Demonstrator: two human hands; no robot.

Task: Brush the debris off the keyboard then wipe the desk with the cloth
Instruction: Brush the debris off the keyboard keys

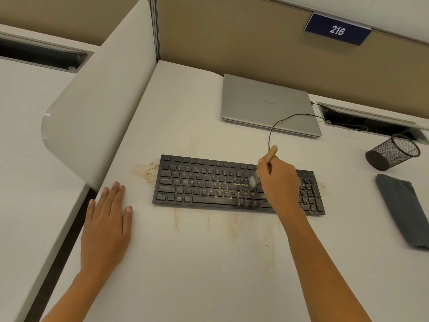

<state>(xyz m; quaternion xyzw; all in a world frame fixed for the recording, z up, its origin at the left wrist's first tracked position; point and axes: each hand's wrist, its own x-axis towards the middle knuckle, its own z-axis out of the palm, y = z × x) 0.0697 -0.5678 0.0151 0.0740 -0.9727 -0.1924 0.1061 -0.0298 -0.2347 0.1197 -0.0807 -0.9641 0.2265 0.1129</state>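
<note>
1. A black keyboard point(209, 182) is shown lying flat on a pale tabletop point(185, 263), its right half directly under the right hand point(279, 182).
2. A small brush point(272, 152) with a wooden handle is gripped by the right hand, whose fingers are curled round the handle. The pale, blurred bristles are set on the keys just left of that hand.
3. The left hand point(106, 219) is laid palm down on the tabletop with straight, slightly spread fingers. It is well apart from the keyboard's left end, and nothing is held in it.
4. Tan, crumb-like debris point(146, 171) is scattered between the left hand and the keyboard. More is lodged among the keys around the right hand and streaked on the tabletop nearer the person.
5. A folded dark grey cloth point(404, 210) is laid well to the right of the right hand, untouched.
6. A closed silver laptop point(267, 105) is placed beyond the right hand, with a thin black cable point(278, 126) looped between the two.
7. A black mesh pen cup point(392, 152) is tipped on its side beyond the cloth.
</note>
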